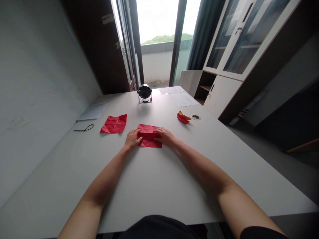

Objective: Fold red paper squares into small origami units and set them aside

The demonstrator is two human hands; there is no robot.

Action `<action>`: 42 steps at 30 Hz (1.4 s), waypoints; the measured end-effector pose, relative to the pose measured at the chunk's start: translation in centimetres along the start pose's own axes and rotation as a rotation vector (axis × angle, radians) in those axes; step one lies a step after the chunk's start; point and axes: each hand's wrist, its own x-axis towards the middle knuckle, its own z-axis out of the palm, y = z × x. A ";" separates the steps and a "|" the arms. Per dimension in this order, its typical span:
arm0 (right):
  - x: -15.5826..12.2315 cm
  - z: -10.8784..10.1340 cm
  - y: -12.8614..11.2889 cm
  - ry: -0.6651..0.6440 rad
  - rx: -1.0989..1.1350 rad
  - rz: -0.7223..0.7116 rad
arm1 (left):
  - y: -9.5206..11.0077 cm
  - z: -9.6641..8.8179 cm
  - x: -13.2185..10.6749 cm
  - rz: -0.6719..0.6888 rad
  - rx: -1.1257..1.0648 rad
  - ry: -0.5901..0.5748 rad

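Observation:
A sheet of red origami paper (150, 141), creased and partly folded, lies on the white table in front of me. A raised fold runs across its middle. At the sheet's left edge my left hand (134, 137) grips it, fingers on the fold and thumb lower down. My right hand (164, 136) holds the right edge in the same way, thumb inward over the paper. The fingertips partly cover both ends of the fold. To the left lies a second red paper sheet (114, 124), opened out and covered in a grid of creases.
A folded red and orange paper piece (183, 117) sits at right beside a round cable hole (196, 117). A small black-and-silver fan-like device (145, 93) stands at the back. White papers (183, 99) lie behind, and a black cable tie (84, 128) near the left wall.

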 end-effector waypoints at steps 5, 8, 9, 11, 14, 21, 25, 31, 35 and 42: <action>-0.1 -0.2 -0.2 0.062 0.007 -0.042 | -0.1 -0.2 0.0 -0.019 -0.034 0.030; -0.1 -0.3 -0.3 0.076 0.009 -0.042 | 0.0 -0.3 0.0 -0.025 -0.051 0.040; -0.1 -0.3 -0.3 0.076 0.006 -0.040 | 0.1 -0.4 0.0 -0.029 -0.056 0.044; 0.0 -0.4 -0.5 0.074 0.004 -0.039 | 0.3 -0.5 -0.1 -0.034 -0.068 0.054; 0.0 -0.6 -1.0 0.090 0.039 -0.023 | 0.5 -0.9 -0.1 -0.039 -0.105 0.069; 0.0 -1.0 -2.1 0.262 0.357 0.140 | 1.0 -1.6 0.0 -0.046 -0.286 0.187; 0.4 -1.1 -2.2 0.359 0.527 0.236 | 1.6 -1.9 -0.3 -0.049 -0.325 0.217; 0.7 -1.2 -1.4 0.376 0.659 0.365 | 2.6 -1.8 -0.7 -0.122 -0.363 0.196; 0.5 -0.9 -0.6 0.321 0.633 0.433 | 2.1 -1.3 -0.4 -0.191 -0.443 0.161; 0.4 -0.8 -0.5 0.308 0.547 0.482 | 1.2 -0.9 -0.1 -0.257 -0.461 0.187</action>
